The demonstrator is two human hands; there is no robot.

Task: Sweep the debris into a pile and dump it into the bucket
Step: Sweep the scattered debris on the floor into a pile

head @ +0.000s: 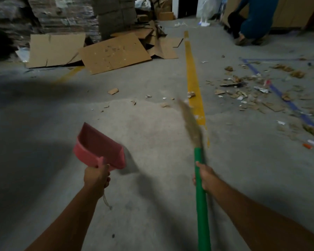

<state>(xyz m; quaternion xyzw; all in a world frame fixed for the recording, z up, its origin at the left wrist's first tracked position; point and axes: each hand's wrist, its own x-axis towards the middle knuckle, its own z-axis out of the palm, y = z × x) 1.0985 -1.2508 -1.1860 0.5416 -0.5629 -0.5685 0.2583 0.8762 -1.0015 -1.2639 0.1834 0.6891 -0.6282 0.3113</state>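
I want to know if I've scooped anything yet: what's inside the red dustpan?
The dustpan, held in the left hand, shows only bare red plastic inside; nothing lies on it. The corner nearest the handle is hidden by its raised rim, so that part cannot be checked.

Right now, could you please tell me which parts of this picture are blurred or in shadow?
Head view: the broom bristles are smeared by motion, the green handle in the right hand sharper; the pink dustpan, held by the left hand, throws a dark shadow on the concrete floor, whose left side is dim.
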